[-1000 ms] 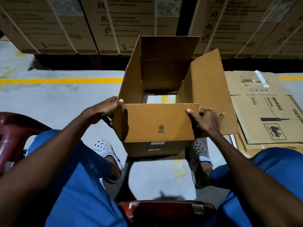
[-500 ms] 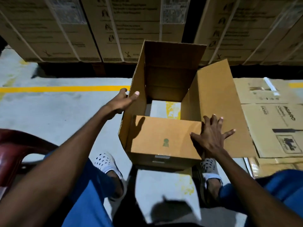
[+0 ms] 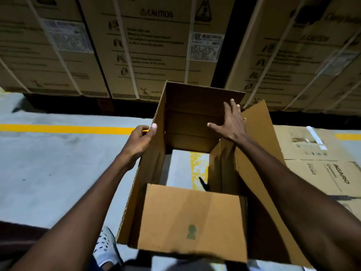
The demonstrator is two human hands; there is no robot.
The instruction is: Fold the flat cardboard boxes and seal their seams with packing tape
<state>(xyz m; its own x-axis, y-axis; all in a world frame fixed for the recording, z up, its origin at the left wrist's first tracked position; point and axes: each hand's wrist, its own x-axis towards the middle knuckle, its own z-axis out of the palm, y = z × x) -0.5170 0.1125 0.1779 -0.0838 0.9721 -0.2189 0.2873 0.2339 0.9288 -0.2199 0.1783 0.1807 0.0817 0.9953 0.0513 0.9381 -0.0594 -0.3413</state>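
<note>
- The box point(image 3: 187, 153) sits on the concrete floor point(image 3: 58, 173) right between the person's feet, squared up into a tube. You can see floor and a yellow paint mark straight through it, so nothing's closed on the lower end as far as I can tell.
- Left hand point(image 3: 139, 141) is pinching the top edge of the left flap point(image 3: 159, 122), thumb on the inner face and fingers curled behind it.
- Right hand point(image 3: 232, 124) is spread wide with straight fingers, reaching toward the far flap point(image 3: 195, 106). Can't say if it's actually touching the cardboard or just in front of it.
- The near flap point(image 3: 192, 220) is already folded in. The right flap point(image 3: 259, 145) splays outward.
- Biggest risk I'd guess: nothing holds the near flap down right now, so it could spring back up while both hands are busy further out.
- If the far flap gets pushed down while the left one stands upright, fine, but bring the side flaps in first and the order's wrong, leaving a lumpy seam for the tape.
- An open-ended tube like that racks easily. Push harder on one side and it'll skew into a diamond, and the flap edges won't meet.
- No tape anywhere in view, so someone will have to let go to fetch it.
- Flat cartons point(image 3: 320, 165) lie on the floor to the right, just beside the box.
</note>
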